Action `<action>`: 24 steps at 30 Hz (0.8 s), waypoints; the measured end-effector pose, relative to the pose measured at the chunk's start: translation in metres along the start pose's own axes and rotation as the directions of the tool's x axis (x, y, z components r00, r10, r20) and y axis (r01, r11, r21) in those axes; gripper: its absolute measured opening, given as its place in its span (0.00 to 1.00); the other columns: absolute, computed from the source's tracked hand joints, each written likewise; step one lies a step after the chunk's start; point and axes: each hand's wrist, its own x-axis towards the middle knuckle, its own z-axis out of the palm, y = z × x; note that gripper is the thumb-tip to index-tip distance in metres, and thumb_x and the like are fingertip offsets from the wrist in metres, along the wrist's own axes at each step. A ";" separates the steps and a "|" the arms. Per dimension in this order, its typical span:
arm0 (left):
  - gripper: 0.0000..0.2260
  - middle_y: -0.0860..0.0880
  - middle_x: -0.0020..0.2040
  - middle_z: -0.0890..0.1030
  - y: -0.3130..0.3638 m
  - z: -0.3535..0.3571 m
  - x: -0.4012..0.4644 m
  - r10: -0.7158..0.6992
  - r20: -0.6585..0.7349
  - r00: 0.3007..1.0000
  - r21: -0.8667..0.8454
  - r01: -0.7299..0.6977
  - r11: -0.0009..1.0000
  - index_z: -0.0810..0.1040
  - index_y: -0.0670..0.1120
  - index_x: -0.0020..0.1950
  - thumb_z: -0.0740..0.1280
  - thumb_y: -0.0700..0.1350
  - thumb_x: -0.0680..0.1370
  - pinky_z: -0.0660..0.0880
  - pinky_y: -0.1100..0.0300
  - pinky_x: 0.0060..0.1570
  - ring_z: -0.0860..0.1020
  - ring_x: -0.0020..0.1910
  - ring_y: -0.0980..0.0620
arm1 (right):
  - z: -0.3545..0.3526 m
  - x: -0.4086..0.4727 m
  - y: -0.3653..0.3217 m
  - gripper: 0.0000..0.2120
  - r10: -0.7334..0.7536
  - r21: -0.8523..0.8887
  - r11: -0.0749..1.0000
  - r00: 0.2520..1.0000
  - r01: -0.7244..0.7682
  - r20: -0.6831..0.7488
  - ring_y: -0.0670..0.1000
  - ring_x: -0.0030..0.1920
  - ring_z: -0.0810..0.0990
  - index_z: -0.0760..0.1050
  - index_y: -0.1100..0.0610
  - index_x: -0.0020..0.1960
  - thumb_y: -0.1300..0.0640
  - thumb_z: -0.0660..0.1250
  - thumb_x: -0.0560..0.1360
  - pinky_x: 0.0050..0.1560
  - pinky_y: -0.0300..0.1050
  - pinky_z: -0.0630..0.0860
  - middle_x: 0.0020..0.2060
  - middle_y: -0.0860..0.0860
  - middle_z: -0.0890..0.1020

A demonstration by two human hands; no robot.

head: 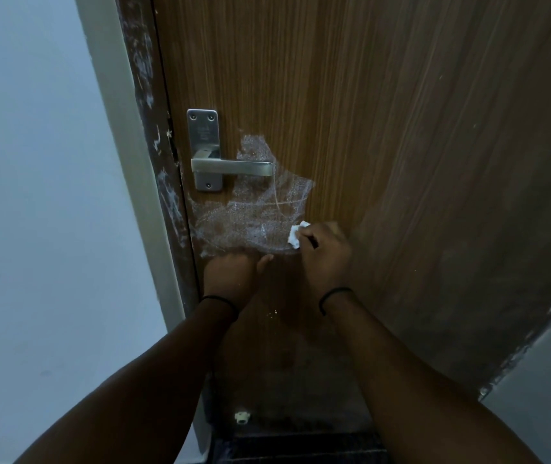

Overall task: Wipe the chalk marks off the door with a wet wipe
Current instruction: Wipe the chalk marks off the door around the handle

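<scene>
My right hand pinches the wadded wet wipe against the door at the chalk marks; soft, light and limp, it wants bunching under my fingertips, while my left hand braces flat below.

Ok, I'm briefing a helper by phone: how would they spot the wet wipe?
Find the wooden door and its metal lever handle. Below and right of it, at the edge of the white chalk smear, the right hand pinches the wet wipe against the door. It is the only crumpled white wad there.
</scene>
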 end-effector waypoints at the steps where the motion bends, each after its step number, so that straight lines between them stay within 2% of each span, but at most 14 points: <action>1: 0.21 0.49 0.42 0.82 0.000 -0.001 -0.002 0.007 -0.028 1.000 -0.025 -0.008 1.000 0.82 0.50 0.47 0.54 0.60 0.82 0.76 0.56 0.34 0.79 0.36 0.50 | 0.002 -0.006 0.000 0.04 0.000 -0.003 1.000 0.999 0.000 0.049 0.48 0.47 0.80 0.83 0.60 0.45 0.64 0.70 0.76 0.49 0.30 0.71 0.50 0.55 0.82; 3: 0.19 0.48 0.42 0.83 0.001 -0.002 -0.006 0.024 -0.069 0.997 -0.062 -0.028 0.998 0.82 0.49 0.49 0.57 0.58 0.82 0.74 0.57 0.33 0.79 0.35 0.48 | 0.000 -0.017 0.006 0.05 0.049 -0.001 0.999 0.995 -0.049 0.088 0.47 0.48 0.80 0.84 0.59 0.46 0.64 0.70 0.76 0.49 0.22 0.67 0.50 0.54 0.82; 4: 0.18 0.48 0.41 0.82 0.002 -0.003 -0.008 0.027 -0.077 0.997 -0.071 -0.032 0.997 0.82 0.48 0.49 0.58 0.58 0.82 0.73 0.57 0.32 0.79 0.35 0.48 | -0.003 -0.020 0.010 0.04 0.087 0.000 0.996 0.994 -0.087 0.059 0.48 0.48 0.80 0.84 0.59 0.45 0.65 0.70 0.75 0.49 0.20 0.65 0.49 0.54 0.83; 7: 0.17 0.47 0.38 0.81 0.005 -0.005 -0.009 0.041 -0.084 0.996 -0.053 -0.045 0.998 0.80 0.47 0.47 0.59 0.57 0.82 0.66 0.59 0.29 0.78 0.32 0.49 | -0.015 -0.016 0.015 0.03 0.179 0.009 0.984 0.980 -0.179 -0.088 0.49 0.48 0.81 0.83 0.58 0.45 0.64 0.72 0.74 0.47 0.19 0.64 0.47 0.52 0.83; 10: 0.12 0.47 0.36 0.79 0.010 -0.008 -0.007 0.109 -0.150 0.983 -0.064 -0.120 0.991 0.79 0.45 0.45 0.64 0.51 0.81 0.64 0.60 0.28 0.76 0.30 0.48 | -0.016 0.000 0.004 0.01 0.182 0.037 0.983 0.971 -0.178 -0.152 0.46 0.45 0.79 0.83 0.58 0.45 0.62 0.72 0.75 0.44 0.20 0.65 0.46 0.52 0.82; 13: 0.06 0.45 0.38 0.80 0.020 -0.010 -0.003 0.174 -0.313 0.934 -0.091 -0.211 0.973 0.81 0.43 0.48 0.72 0.45 0.76 0.69 0.59 0.27 0.78 0.31 0.46 | -0.006 0.004 -0.008 0.02 0.095 0.003 0.995 0.991 -0.095 -0.093 0.42 0.43 0.76 0.83 0.58 0.46 0.61 0.72 0.75 0.44 0.24 0.66 0.45 0.51 0.83; 15: 0.10 0.44 0.42 0.82 0.026 -0.010 0.001 0.206 -0.379 0.902 -0.100 -0.261 0.960 0.81 0.42 0.55 0.72 0.45 0.76 0.73 0.58 0.28 0.79 0.34 0.46 | -0.002 -0.004 -0.007 0.05 0.101 0.020 0.995 0.994 -0.100 -0.040 0.38 0.44 0.76 0.84 0.56 0.50 0.60 0.71 0.76 0.47 0.21 0.66 0.47 0.50 0.84; 17: 0.14 0.43 0.46 0.82 0.031 -0.009 0.005 0.249 -0.367 0.896 -0.100 -0.305 0.947 0.79 0.42 0.61 0.70 0.45 0.78 0.75 0.57 0.28 0.79 0.35 0.47 | -0.004 -0.010 0.000 0.09 0.148 0.079 0.986 0.988 -0.150 0.032 0.34 0.46 0.77 0.83 0.54 0.55 0.59 0.67 0.78 0.51 0.20 0.69 0.51 0.47 0.85; 19: 0.18 0.43 0.49 0.82 0.037 -0.007 0.009 0.287 -0.302 0.909 -0.072 -0.322 0.944 0.76 0.42 0.68 0.69 0.44 0.79 0.76 0.56 0.28 0.79 0.35 0.47 | -0.008 -0.010 0.005 0.11 0.196 0.172 0.962 0.976 -0.211 0.097 0.34 0.47 0.80 0.83 0.51 0.56 0.59 0.64 0.79 0.53 0.28 0.76 0.51 0.45 0.85; 22: 0.19 0.43 0.49 0.81 0.046 -0.003 0.016 0.304 -0.235 0.923 -0.030 -0.320 0.947 0.73 0.44 0.71 0.68 0.43 0.80 0.76 0.55 0.30 0.79 0.36 0.47 | -0.016 0.001 0.005 0.11 0.295 0.369 0.859 0.932 -0.356 0.211 0.46 0.47 0.84 0.82 0.51 0.49 0.62 0.62 0.79 0.52 0.53 0.83 0.45 0.48 0.86; 24: 0.17 0.42 0.50 0.82 0.051 -0.002 0.020 0.295 -0.208 0.933 -0.032 -0.308 0.951 0.75 0.43 0.69 0.67 0.43 0.80 0.78 0.54 0.33 0.80 0.38 0.46 | -0.024 0.011 0.004 0.09 0.306 0.327 0.872 0.927 -0.364 0.217 0.48 0.46 0.84 0.80 0.50 0.47 0.59 0.63 0.79 0.51 0.56 0.82 0.43 0.48 0.85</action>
